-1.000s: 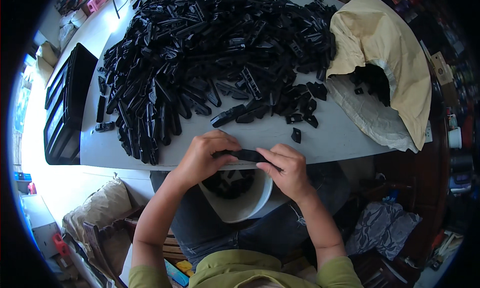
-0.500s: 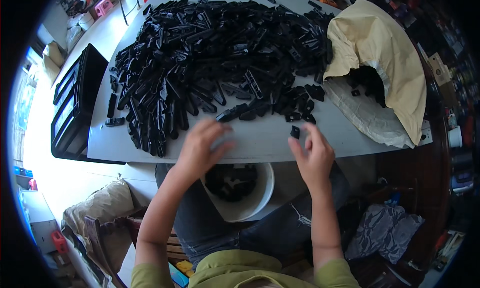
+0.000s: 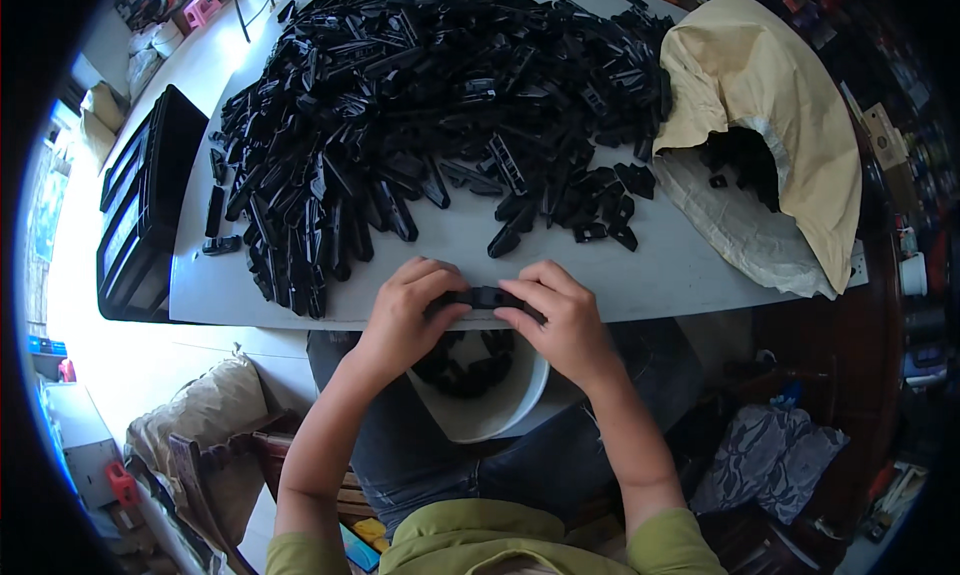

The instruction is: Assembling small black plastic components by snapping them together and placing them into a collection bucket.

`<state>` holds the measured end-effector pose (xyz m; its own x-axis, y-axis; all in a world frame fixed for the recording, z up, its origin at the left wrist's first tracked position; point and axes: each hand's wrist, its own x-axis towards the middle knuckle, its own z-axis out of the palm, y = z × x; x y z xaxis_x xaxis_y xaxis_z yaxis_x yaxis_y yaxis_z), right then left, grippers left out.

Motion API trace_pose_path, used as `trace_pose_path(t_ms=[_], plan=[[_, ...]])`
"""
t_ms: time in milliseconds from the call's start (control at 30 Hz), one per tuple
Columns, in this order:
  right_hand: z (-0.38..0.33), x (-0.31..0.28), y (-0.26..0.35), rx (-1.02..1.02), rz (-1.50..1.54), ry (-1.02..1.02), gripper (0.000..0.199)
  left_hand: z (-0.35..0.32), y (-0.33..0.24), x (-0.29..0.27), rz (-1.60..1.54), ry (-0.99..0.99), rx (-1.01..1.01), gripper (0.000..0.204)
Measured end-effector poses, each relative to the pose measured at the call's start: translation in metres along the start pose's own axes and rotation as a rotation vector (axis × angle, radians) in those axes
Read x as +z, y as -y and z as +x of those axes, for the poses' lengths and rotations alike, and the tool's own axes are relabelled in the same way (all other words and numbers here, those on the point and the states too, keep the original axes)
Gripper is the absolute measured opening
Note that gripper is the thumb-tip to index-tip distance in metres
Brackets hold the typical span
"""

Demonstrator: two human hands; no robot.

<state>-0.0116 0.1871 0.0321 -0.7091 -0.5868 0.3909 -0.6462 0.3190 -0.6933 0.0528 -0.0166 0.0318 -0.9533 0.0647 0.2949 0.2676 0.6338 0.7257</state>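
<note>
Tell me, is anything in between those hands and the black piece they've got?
Nothing visible is: the left hand and right hand pinch the black piece directly, one from each side, by the front edge of the pale table.

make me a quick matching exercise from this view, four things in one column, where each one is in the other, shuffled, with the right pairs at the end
1. black plastic part
2. white bucket
3. beige sack
4. black crate

A. beyond the grey table's left edge
B. held between left hand and right hand
C. on the table's right side
D. below the table's near edge

Pairs: 1-B, 2-D, 3-C, 4-A
</note>
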Motion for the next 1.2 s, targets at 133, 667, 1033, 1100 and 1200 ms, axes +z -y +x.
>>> trace_pose_path(t_ms=[133,667,1033,1100,1200], plan=[[-0.001,-0.014,-0.007,0.022,-0.029,0.064,0.028,0.005,0.007,-0.004,-0.054,0.078,0.024,0.024],[0.007,-0.04,-0.043,0.068,-0.456,-0.178,0.018,0.049,-0.014,0.009,0.176,0.065,0.093,0.033],[-0.017,-0.025,-0.025,0.441,0.662,-0.217,0.026,0.01,0.004,0.008,-0.118,0.058,-0.054,0.032],[-0.015,-0.021,-0.015,0.542,0.906,-0.146,0.031,0.012,0.003,0.01,0.04,0.011,0.109,0.025],[-0.014,-0.019,-0.011,0.618,1.063,0.071,0.042,0.012,0.0,0.009,-0.028,0.049,0.035,0.025]])
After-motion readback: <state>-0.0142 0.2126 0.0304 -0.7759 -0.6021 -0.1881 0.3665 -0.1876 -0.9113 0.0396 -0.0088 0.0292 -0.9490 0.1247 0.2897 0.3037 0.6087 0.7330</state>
